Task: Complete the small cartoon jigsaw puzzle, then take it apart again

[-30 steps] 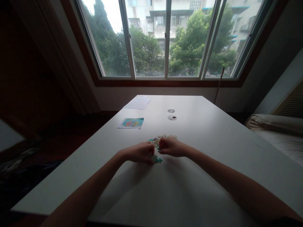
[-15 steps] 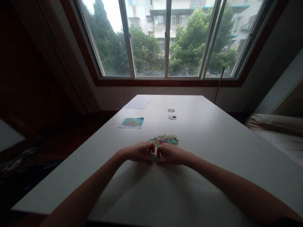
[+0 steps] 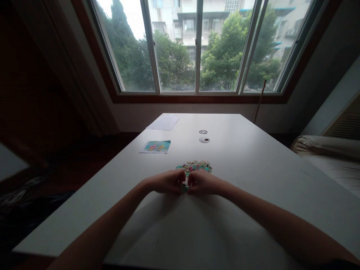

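Note:
Both hands meet near the middle of the white table [image 3: 239, 210]. My left hand [image 3: 168, 181] has its fingers curled in a pinch at the left side of some small green jigsaw puzzle pieces [image 3: 184, 188]. From the right, my right hand [image 3: 204, 182] pinches at the same pieces, fingers bent and thumb low. The fingers partly cover these pieces, so their exact fit cannot be made out. Just beyond the hands lies a loose pile of jigsaw puzzle pieces [image 3: 197, 165], mixed in green, pink, yellow and bare cardboard tones.
Left of the pile lies a colourful picture sheet [image 3: 156, 146], with white paper [image 3: 163, 122] farther back. Two round black-and-white discs [image 3: 204, 140] rest beyond the pile. A padded seat [image 3: 326, 153] stands to the right, and a window [image 3: 197, 48] rises behind the table.
My fingers have shifted slightly around the green pieces, which show a little more clearly between them. The pile and the sheets stay where they were.

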`<control>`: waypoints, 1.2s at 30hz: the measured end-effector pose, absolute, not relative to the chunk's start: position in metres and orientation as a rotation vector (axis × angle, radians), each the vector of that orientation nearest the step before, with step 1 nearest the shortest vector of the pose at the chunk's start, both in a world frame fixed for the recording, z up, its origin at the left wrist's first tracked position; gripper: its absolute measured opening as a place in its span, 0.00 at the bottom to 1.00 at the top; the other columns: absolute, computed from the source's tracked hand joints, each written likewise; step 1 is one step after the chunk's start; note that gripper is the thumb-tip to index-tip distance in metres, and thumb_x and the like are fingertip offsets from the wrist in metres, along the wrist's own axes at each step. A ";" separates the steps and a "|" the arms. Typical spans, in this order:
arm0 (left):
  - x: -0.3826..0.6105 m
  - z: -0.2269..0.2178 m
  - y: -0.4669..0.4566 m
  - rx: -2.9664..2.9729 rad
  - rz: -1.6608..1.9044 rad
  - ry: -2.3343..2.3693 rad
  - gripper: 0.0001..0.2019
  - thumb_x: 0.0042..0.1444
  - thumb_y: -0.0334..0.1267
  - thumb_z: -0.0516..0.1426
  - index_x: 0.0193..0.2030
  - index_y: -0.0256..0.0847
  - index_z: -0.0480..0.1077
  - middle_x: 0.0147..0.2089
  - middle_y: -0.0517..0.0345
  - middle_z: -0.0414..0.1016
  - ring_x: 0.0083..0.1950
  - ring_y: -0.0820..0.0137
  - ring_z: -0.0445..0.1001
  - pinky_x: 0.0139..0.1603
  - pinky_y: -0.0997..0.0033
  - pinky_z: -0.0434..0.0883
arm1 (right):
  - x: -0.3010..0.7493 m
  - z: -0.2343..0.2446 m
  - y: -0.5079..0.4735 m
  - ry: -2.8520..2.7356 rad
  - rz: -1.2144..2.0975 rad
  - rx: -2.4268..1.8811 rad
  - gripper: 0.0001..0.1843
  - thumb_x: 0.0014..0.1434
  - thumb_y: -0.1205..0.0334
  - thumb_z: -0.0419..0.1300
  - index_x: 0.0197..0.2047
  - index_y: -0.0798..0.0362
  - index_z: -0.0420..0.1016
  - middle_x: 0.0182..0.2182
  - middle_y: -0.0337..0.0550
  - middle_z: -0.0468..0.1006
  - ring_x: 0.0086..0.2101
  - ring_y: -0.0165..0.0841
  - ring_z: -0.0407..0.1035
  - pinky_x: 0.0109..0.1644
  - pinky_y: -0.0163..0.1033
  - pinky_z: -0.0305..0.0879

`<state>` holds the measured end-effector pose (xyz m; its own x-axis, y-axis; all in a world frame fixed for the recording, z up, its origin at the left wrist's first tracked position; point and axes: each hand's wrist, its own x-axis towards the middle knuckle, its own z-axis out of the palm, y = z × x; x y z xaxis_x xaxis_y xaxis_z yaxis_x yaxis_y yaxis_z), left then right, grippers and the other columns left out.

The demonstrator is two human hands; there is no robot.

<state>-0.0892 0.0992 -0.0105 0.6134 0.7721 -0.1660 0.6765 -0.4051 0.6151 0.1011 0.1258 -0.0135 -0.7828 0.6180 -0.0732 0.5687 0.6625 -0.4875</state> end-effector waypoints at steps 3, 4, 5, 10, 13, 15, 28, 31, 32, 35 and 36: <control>-0.089 -0.011 0.099 2.113 0.203 1.110 0.14 0.45 0.34 0.57 0.40 0.39 0.61 0.30 0.63 0.64 0.30 0.74 0.62 0.27 0.77 0.60 | 0.101 -0.015 0.128 -2.784 0.767 -1.010 0.11 0.42 0.59 0.60 0.30 0.55 0.74 0.26 0.39 0.74 0.27 0.29 0.66 0.26 0.29 0.53; -0.089 -0.010 0.099 2.116 0.204 1.108 0.14 0.45 0.34 0.57 0.40 0.39 0.62 0.30 0.63 0.64 0.30 0.74 0.63 0.27 0.77 0.60 | 0.101 -0.016 0.128 -2.794 0.762 -1.005 0.11 0.42 0.58 0.60 0.30 0.55 0.74 0.25 0.39 0.74 0.27 0.29 0.66 0.25 0.29 0.53; -0.089 -0.010 0.099 2.133 0.209 1.108 0.14 0.45 0.34 0.57 0.40 0.39 0.63 0.29 0.63 0.64 0.30 0.74 0.63 0.27 0.77 0.60 | 0.101 -0.016 0.129 -2.805 0.754 -0.996 0.11 0.42 0.58 0.60 0.30 0.54 0.74 0.25 0.39 0.74 0.27 0.29 0.66 0.25 0.30 0.53; -0.087 -0.008 0.098 2.206 0.208 1.068 0.08 0.46 0.34 0.56 0.36 0.38 0.68 0.27 0.63 0.64 0.28 0.76 0.62 0.26 0.78 0.59 | 0.101 -0.013 0.127 -2.819 0.744 -0.997 0.10 0.43 0.59 0.59 0.29 0.55 0.74 0.24 0.39 0.74 0.26 0.29 0.65 0.25 0.30 0.52; -0.087 -0.009 0.098 2.216 0.235 1.056 0.09 0.46 0.34 0.57 0.36 0.39 0.68 0.28 0.63 0.65 0.29 0.75 0.62 0.26 0.79 0.59 | 0.101 -0.010 0.125 -2.809 0.749 -1.008 0.10 0.43 0.59 0.59 0.29 0.55 0.73 0.25 0.40 0.74 0.26 0.29 0.65 0.25 0.30 0.53; -0.088 -0.010 0.099 2.211 0.250 1.046 0.08 0.45 0.34 0.57 0.35 0.38 0.67 0.29 0.62 0.65 0.29 0.75 0.62 0.27 0.79 0.59 | 0.101 -0.010 0.125 -2.799 0.757 -1.006 0.10 0.43 0.59 0.59 0.29 0.55 0.73 0.26 0.40 0.74 0.26 0.29 0.65 0.25 0.29 0.53; -0.087 -0.005 0.099 1.852 0.414 0.993 0.09 0.45 0.36 0.59 0.33 0.35 0.66 0.25 0.65 0.62 0.27 0.77 0.59 0.27 0.77 0.58 | 0.105 -0.005 0.129 -2.736 0.791 -0.907 0.07 0.43 0.62 0.62 0.28 0.55 0.73 0.26 0.39 0.73 0.28 0.28 0.65 0.28 0.30 0.54; -0.087 -0.001 0.097 1.683 0.538 0.983 0.12 0.44 0.37 0.61 0.34 0.34 0.66 0.27 0.63 0.65 0.28 0.77 0.62 0.29 0.76 0.60 | 0.109 0.003 0.131 -2.608 0.906 -0.879 0.07 0.43 0.63 0.62 0.28 0.56 0.73 0.24 0.38 0.73 0.26 0.27 0.64 0.28 0.30 0.55; -0.088 0.000 0.096 1.632 0.582 0.977 0.12 0.44 0.37 0.61 0.34 0.34 0.65 0.28 0.62 0.66 0.29 0.76 0.63 0.29 0.75 0.61 | 0.110 0.005 0.132 -2.541 0.998 -0.884 0.07 0.43 0.63 0.62 0.28 0.57 0.73 0.24 0.38 0.72 0.25 0.26 0.64 0.28 0.30 0.56; -0.087 0.000 0.095 1.541 0.716 0.972 0.13 0.44 0.38 0.61 0.34 0.34 0.65 0.29 0.61 0.68 0.28 0.77 0.64 0.27 0.76 0.60 | 0.113 0.009 0.138 -2.246 1.436 -0.887 0.11 0.45 0.60 0.62 0.31 0.59 0.72 0.24 0.39 0.72 0.24 0.24 0.63 0.26 0.30 0.57; -0.086 0.000 0.095 1.528 0.768 0.968 0.13 0.44 0.38 0.61 0.34 0.34 0.64 0.28 0.61 0.68 0.28 0.77 0.64 0.27 0.76 0.60 | 0.114 0.009 0.139 -2.126 1.604 -0.869 0.12 0.46 0.59 0.62 0.32 0.59 0.72 0.24 0.39 0.72 0.23 0.23 0.62 0.26 0.29 0.57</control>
<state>-0.0859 0.0951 0.0003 0.4526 0.8910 -0.0344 0.1695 -0.0480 0.9844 0.1139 0.1394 0.0090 -0.7559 0.6483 -0.0916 0.2661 0.1763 -0.9477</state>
